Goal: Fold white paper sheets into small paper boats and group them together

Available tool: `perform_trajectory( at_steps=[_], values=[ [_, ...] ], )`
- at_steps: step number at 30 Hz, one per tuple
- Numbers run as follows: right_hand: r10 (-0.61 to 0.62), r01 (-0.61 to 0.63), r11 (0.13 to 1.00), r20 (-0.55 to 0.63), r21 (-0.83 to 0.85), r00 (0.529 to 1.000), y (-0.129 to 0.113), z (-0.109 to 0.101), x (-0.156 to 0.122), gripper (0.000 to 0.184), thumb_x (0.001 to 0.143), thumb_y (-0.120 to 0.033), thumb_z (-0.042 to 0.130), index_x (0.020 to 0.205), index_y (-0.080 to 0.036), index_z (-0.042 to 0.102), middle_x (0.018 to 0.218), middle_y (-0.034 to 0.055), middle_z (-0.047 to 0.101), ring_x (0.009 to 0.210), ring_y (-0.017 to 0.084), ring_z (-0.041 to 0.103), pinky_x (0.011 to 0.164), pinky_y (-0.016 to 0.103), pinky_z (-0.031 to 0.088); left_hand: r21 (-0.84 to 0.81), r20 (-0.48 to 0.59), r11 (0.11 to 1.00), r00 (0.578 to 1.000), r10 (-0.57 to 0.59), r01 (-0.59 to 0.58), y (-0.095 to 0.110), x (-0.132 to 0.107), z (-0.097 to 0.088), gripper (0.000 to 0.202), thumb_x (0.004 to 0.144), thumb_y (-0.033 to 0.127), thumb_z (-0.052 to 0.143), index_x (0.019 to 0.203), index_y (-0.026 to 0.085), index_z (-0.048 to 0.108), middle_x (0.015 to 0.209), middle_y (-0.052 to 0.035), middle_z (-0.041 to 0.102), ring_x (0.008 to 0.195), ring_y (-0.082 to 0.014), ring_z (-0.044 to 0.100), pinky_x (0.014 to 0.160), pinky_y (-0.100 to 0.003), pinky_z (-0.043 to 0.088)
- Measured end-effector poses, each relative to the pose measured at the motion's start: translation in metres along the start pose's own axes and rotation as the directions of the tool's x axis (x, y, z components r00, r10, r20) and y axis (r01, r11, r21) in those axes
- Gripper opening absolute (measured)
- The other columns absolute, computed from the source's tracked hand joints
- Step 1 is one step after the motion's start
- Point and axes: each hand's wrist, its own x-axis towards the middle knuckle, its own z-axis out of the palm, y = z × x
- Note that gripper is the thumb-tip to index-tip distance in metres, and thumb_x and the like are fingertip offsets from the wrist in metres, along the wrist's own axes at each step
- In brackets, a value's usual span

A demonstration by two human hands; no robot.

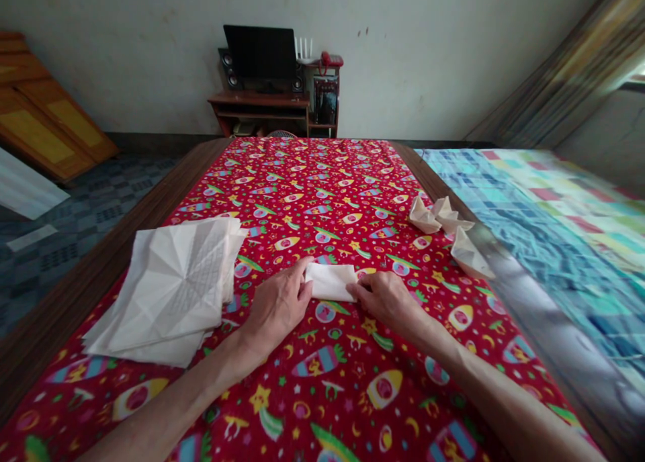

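A small folded white paper lies on the red patterned tablecloth. My left hand pinches its left edge between thumb and fingers. My right hand presses down on its right edge with curled fingers. Both hands rest on the cloth near the middle of the table.
A stack of creased white paper sheets lies to the left. Several folded paper boats sit at the right table edge. A bed with a checked cover is on the right; a desk with a monitor stands against the far wall.
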Motion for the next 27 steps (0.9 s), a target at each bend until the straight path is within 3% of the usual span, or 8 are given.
perform_trajectory(
  at_steps=[6, 18, 23, 27],
  values=[
    [-0.028, 0.032, 0.997, 0.057, -0.063, 0.998, 0.001, -0.003, 0.007, 0.035, 0.086, -0.032, 0.05, 0.057, -0.019, 0.062, 0.052, 0.001, 0.058, 0.05, 0.01, 0.048, 0.05, 0.024, 0.025, 0.081, 0.024, 0.994, 0.998, 0.065, -0.067, -0.001, -0.001, 0.0, 0.02, 0.086, 0.02, 0.053, 0.104, 0.023, 0.062, 0.091, -0.0024, 0.069, 0.081, -0.019, 0.065, 0.069, -0.028, 0.049],
    [-0.074, 0.081, 0.992, 0.081, -0.093, 0.994, 0.004, -0.001, 0.012, 0.037, 0.088, -0.033, 0.05, 0.056, -0.017, 0.063, 0.051, 0.0015, 0.058, 0.05, 0.011, 0.05, 0.049, 0.024, 0.025, 0.174, 0.038, 0.974, 0.989, 0.141, -0.146, -0.001, -0.003, -0.001, 0.016, 0.09, 0.02, 0.05, 0.101, 0.021, 0.061, 0.084, -0.0027, 0.062, 0.079, -0.0184, 0.059, 0.071, -0.03, 0.046],
    [-0.055, 0.063, 0.995, 0.09, -0.08, 0.994, 0.004, -0.002, 0.012, 0.037, 0.087, -0.032, 0.05, 0.056, -0.017, 0.063, 0.05, 0.0009, 0.057, 0.046, 0.01, 0.049, 0.048, 0.023, 0.026, 0.033, 0.062, 0.967, 0.966, 0.252, -0.254, 0.004, -0.003, 0.001, 0.019, 0.094, 0.016, 0.042, 0.099, 0.018, 0.061, 0.092, -0.0052, 0.059, 0.089, -0.0195, 0.057, 0.081, -0.034, 0.048],
    [-0.039, 0.049, 0.991, 0.078, -0.121, 0.996, 0.002, -0.003, 0.011, 0.035, 0.088, -0.033, 0.051, 0.059, -0.017, 0.065, 0.054, 0.0025, 0.06, 0.049, 0.01, 0.05, 0.049, 0.024, 0.026, -0.11, 0.093, 0.91, 0.908, 0.409, -0.399, 0.009, -0.007, 0.006, 0.026, 0.094, 0.013, 0.04, 0.116, 0.016, 0.056, 0.113, -0.0081, 0.06, 0.109, -0.0205, 0.055, 0.095, -0.037, 0.048]
  ],
)
